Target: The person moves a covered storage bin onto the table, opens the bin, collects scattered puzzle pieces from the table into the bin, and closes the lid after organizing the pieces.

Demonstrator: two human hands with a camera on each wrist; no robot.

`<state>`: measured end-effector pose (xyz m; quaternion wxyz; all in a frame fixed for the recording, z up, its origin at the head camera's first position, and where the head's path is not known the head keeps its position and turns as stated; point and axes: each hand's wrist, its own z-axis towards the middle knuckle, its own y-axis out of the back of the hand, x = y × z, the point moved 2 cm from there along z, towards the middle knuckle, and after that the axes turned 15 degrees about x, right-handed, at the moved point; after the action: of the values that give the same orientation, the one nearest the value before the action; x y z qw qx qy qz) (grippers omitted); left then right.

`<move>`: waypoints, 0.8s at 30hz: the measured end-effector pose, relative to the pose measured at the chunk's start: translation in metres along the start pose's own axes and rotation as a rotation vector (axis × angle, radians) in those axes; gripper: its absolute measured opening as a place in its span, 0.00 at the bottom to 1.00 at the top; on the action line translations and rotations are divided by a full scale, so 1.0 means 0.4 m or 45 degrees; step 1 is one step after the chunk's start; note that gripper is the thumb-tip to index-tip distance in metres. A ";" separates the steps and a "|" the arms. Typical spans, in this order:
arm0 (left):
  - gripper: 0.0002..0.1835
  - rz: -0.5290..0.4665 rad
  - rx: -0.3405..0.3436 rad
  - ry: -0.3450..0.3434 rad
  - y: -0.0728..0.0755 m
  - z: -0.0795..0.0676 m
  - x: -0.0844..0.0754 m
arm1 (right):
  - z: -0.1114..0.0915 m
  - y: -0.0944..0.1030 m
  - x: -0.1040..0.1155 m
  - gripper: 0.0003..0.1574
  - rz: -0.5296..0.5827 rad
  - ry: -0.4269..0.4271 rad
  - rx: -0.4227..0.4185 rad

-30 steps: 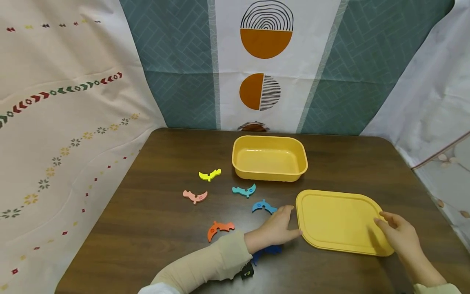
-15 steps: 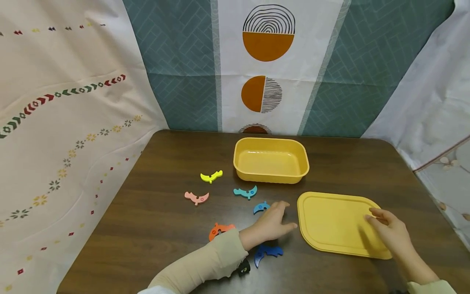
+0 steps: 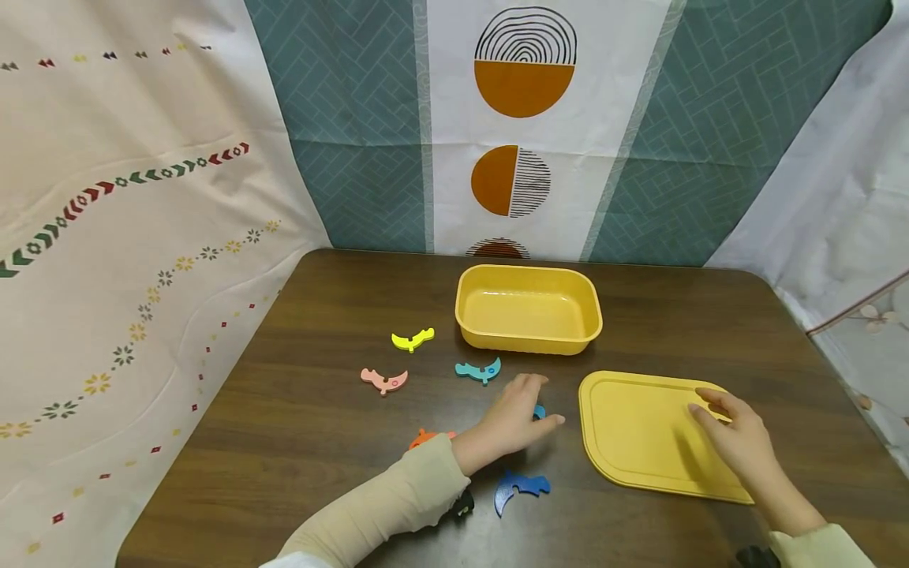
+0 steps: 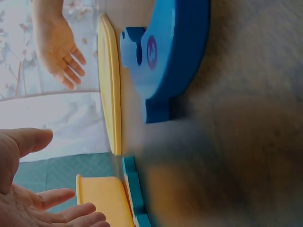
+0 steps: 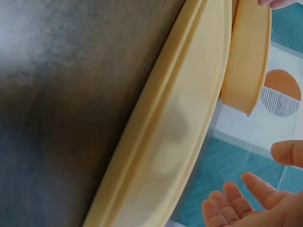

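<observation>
My left hand (image 3: 510, 416) hovers with spread fingers above the table, partly covering a light blue bird-like flat piece (image 3: 540, 412). Nothing is in its grasp. A dark blue piece (image 3: 521, 486) lies just below that wrist. An orange piece (image 3: 424, 438) is half hidden by the sleeve. Over the right part of a flat yellow lid (image 3: 639, 434), my right hand (image 3: 738, 446) floats with relaxed fingers, also holding nothing. Both palms look free in the wrist views, the left hand (image 4: 42, 189) and the right hand (image 5: 255, 203) each showing loosely extended fingers.
Behind the lid stands an open yellow plastic container (image 3: 529, 345). Left of it lie a bright yellow piece (image 3: 412, 341), a pink piece (image 3: 384, 382) and a teal piece (image 3: 479, 371). Patterned cloths (image 3: 341, 158) hang along the back and sides of the wooden table (image 3: 284, 442).
My left hand has drawn left, away from the lid's left edge, and now covers much of the light blue piece. My right hand has come off the lid's right edge and shifted left above it.
</observation>
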<state>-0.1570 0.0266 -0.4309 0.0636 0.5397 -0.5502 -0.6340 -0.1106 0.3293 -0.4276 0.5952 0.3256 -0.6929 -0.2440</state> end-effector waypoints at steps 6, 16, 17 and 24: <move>0.32 0.022 -0.054 0.008 0.014 -0.004 0.008 | 0.013 -0.005 0.022 0.31 -0.051 0.075 -0.024; 0.32 -0.038 -0.092 0.009 0.033 -0.018 0.032 | 0.036 -0.020 0.053 0.28 -0.053 0.181 -0.077; 0.32 -0.050 -0.097 0.013 0.034 -0.020 0.037 | 0.039 -0.021 0.058 0.28 -0.048 0.191 -0.075; 0.32 -0.134 -0.126 0.023 0.043 -0.037 0.067 | 0.058 -0.033 0.086 0.29 -0.027 0.244 -0.070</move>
<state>-0.1656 -0.0076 -0.4314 0.0617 0.5698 -0.4883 -0.6581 -0.1339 0.2938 -0.4182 0.6648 0.3382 -0.6224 -0.2371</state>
